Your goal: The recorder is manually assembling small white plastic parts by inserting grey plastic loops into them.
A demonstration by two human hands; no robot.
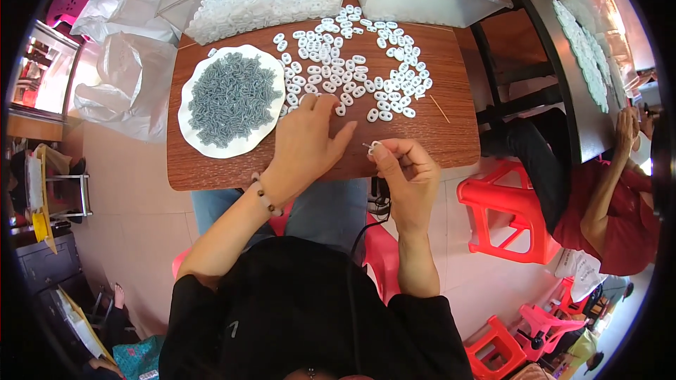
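My right hand (408, 172) pinches a small white oval plastic piece (374, 148) between thumb and fingertips, with a thin metal bit poking out on its left. My left hand (306, 144) reaches over the near edge of a spread of white two-holed oval pieces (336, 63). Its thumb stands apart from the fingers, and the fingertips touch or hover at the pieces; they partly hide what lies under them. To the left of that hand, a white wavy-rimmed plate (189, 130) holds a heap of small grey screw-like pieces (234, 98).
Two clear plastic bins (264, 0) (429, 0) of white pieces stand along the far side of the brown table (225, 172). A thin stick (440, 109) lies at the right. Beyond are a red stool (503, 204) and a seated person (605, 204) at another table.
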